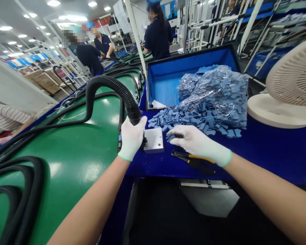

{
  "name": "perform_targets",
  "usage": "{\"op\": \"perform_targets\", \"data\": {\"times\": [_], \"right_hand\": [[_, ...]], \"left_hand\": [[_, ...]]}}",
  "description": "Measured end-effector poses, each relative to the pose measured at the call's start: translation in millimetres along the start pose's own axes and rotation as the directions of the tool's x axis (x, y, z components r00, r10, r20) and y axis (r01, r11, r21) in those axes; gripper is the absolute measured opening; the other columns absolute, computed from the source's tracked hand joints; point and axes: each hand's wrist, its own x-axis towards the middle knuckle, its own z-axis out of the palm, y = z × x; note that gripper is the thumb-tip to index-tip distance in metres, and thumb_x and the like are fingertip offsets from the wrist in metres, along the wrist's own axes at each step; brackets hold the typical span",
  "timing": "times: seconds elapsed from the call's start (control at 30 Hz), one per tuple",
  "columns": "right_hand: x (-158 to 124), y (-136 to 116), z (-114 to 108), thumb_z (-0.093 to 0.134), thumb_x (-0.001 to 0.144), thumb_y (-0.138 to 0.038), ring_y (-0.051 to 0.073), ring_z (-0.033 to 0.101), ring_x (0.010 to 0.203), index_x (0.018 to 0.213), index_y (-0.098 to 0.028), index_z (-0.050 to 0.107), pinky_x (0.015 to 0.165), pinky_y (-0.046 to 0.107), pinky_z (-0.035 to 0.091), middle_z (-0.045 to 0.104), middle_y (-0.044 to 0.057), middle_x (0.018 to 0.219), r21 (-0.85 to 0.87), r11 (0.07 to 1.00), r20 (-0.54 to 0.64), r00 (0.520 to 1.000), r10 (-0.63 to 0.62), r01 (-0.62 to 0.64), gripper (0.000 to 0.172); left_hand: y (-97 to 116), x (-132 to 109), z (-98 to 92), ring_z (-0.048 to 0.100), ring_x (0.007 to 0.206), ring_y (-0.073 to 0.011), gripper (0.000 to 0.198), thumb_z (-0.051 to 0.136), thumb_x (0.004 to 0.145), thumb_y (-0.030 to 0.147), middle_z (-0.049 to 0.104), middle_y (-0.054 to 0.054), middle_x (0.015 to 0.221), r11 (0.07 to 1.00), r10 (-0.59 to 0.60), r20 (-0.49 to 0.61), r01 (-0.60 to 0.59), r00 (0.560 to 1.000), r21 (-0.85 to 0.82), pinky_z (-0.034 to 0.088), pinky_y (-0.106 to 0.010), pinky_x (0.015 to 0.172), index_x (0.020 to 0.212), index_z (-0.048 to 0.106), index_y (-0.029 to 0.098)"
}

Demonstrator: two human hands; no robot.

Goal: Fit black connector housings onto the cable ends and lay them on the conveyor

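My left hand (133,136), in a white glove, is wrapped round the end of a black corrugated hose (124,97). The hose arches up and back over the green surface. Just right of that hand lies a metal block (154,140) with small holes, a spring-like fitting at its left edge. My right hand (191,141), also gloved, pinches a small blue clip (171,137) to the right of the block. Many blue clips (193,117) are heaped behind it, beside a clear plastic bag (219,88) of the same clips. Yellow-handled pliers (180,154) lie under my right forearm side.
A blue bin (163,80) stands behind the clips. At the right is a beige fan (293,75). Black hoses (33,183) run over the green conveyor (91,146) at left. Several people are farther back, and a striped sleeve (10,117) shows at far left.
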Motion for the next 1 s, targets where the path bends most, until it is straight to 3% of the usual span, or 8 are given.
{"op": "perform_targets", "data": {"times": [0.17,0.3,0.4,0.5,0.6,0.73,0.87,1.0], "right_hand": [[58,-13,40,0.06,0.091,-0.025,0.014,0.054,0.069,0.085,-0.015,0.067,0.066,0.027,0.041,0.063,0.0,0.077,0.146,0.988,0.066,0.996,-0.056,0.046,0.013],[87,-3,61,0.07,0.083,-0.038,0.01,0.04,0.056,0.066,-0.017,0.05,0.054,0.026,0.031,0.045,-0.005,0.059,0.29,0.954,0.196,0.98,0.015,-0.072,0.034],[94,5,65,0.075,0.079,-0.048,0.01,0.039,0.055,0.063,-0.017,0.053,0.053,0.026,0.03,0.044,-0.005,0.058,0.303,0.946,0.231,0.972,0.046,-0.116,0.041],[91,4,63,0.072,0.082,-0.054,0.012,0.047,0.06,0.07,-0.015,0.066,0.058,0.026,0.036,0.056,-0.002,0.064,0.233,0.968,0.217,0.975,0.04,-0.091,0.042],[86,-3,60,0.07,0.085,-0.055,0.016,0.058,0.068,0.083,-0.016,0.074,0.066,0.027,0.043,0.068,0.002,0.075,0.166,0.985,0.224,0.975,0.007,-0.045,0.04],[83,-10,59,0.067,0.089,-0.044,0.018,0.064,0.076,0.088,-0.019,0.076,0.073,0.028,0.047,0.072,0.003,0.085,0.039,0.999,0.231,0.973,-0.019,0.011,0.026],[83,-8,66,0.062,0.089,-0.034,0.02,0.067,0.083,0.09,-0.023,0.077,0.077,0.029,0.049,0.074,0.003,0.091,-0.136,0.987,0.212,0.976,-0.056,0.086,0.019],[82,1,72,0.057,0.093,-0.038,0.023,0.07,0.093,0.1,-0.027,0.077,0.083,0.033,0.052,0.075,0.002,0.103,-0.181,0.975,0.244,0.966,-0.082,0.128,0.024]], "left_hand": [[3,8,-8.7,0.063,0.07,-0.0174,0.026,0.07,0.088,0.028,0.068,-0.003,0.076,0.993,0.055,0.091,-0.064,0.994,0.103,0.05,-0.029,0.07,0.107,0.067,0.012],[-10,14,-10.6,0.063,0.074,-0.018,0.033,0.072,0.087,0.033,0.07,-0.004,0.086,0.998,0.043,0.095,-0.048,0.995,0.044,0.051,-0.032,0.075,0.112,0.066,0.012],[-17,16,-9.0,0.063,0.074,-0.0179,0.036,0.073,0.088,0.035,0.069,-0.004,0.085,0.999,0.038,0.123,-0.036,0.992,-0.023,0.052,-0.032,0.075,0.114,0.064,0.013],[-23,17,-19.4,0.064,0.077,-0.0175,0.037,0.072,0.09,0.046,0.069,-0.005,0.086,0.999,0.017,0.161,-0.009,0.987,-0.05,0.054,-0.03,0.077,0.107,0.063,0.014],[-40,21,-58.9,0.064,0.074,-0.0158,0.048,0.055,0.097,0.061,0.068,-0.007,0.093,0.999,-0.039,0.084,0.041,0.996,-0.026,0.054,-0.028,0.071,0.115,0.058,0.017],[-77,13,-145.6,0.064,0.075,-0.018,0.061,0.051,0.096,0.062,0.067,-0.01,0.099,0.973,-0.153,-0.143,0.174,0.978,0.153,0.054,-0.03,0.066,0.135,0.047,0.015],[-106,-39,-217.8,0.067,0.091,-0.0276,0.062,0.064,0.086,0.066,0.072,-0.013,0.094,0.884,-0.265,-0.123,0.292,0.956,0.366,0.057,-0.04,0.084,0.115,0.067,0.01],[-111,-114,-283.4,0.062,0.12,-0.034,0.071,0.05,0.09,0.071,0.067,-0.019,0.126,0.714,-0.329,-0.208,0.387,0.921,0.584,0.048,-0.046,0.108,0.125,0.067,0.011]]}}
